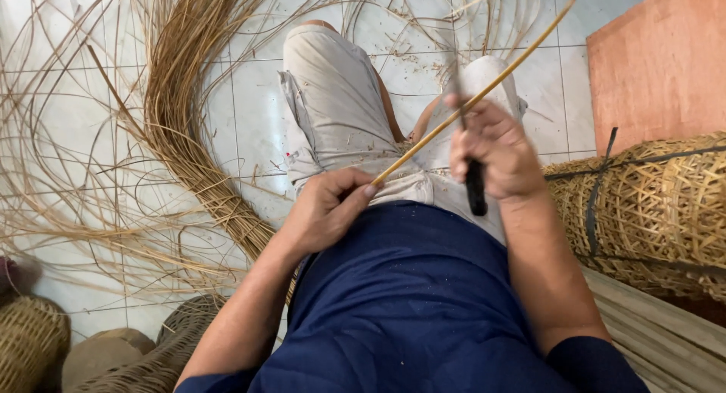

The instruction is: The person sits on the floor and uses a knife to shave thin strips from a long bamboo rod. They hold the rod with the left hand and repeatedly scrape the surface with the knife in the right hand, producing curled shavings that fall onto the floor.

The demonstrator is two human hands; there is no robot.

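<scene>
left hand (327, 208): closed in a narrow grip around the near end of a long rattan strip (484, 94), fingertips pinching it just above the lap.
right hand (495, 147): fist wrapped around a knife with a black handle (475, 187); the thumb and forefinger also bear on the strip where the blade meets it. the blade itself is mostly hidden behind the hand.
rattan strip: runs slantwise from the left hand up past the right hand and out of the top edge of the view, held clear of the pale shorts (340, 113).
step in hand: by the look of it, shaving or splitting the strip, the knife set against it midway while the other hand keeps the near end taut.
next move calls for: likely a steady pull of the strip against the blade, both hands holding the angle so the cut does not run off to one side.
floor (249, 128): white tiles strewn with a big sheaf of loose rattan strands (181, 121), curving away to the left.
right side: a roll of open-weave cane matting (665, 204) tied with a dark band, a reddish board (658, 68) behind it.
lower left: rims of woven baskets (30, 340).
</scene>
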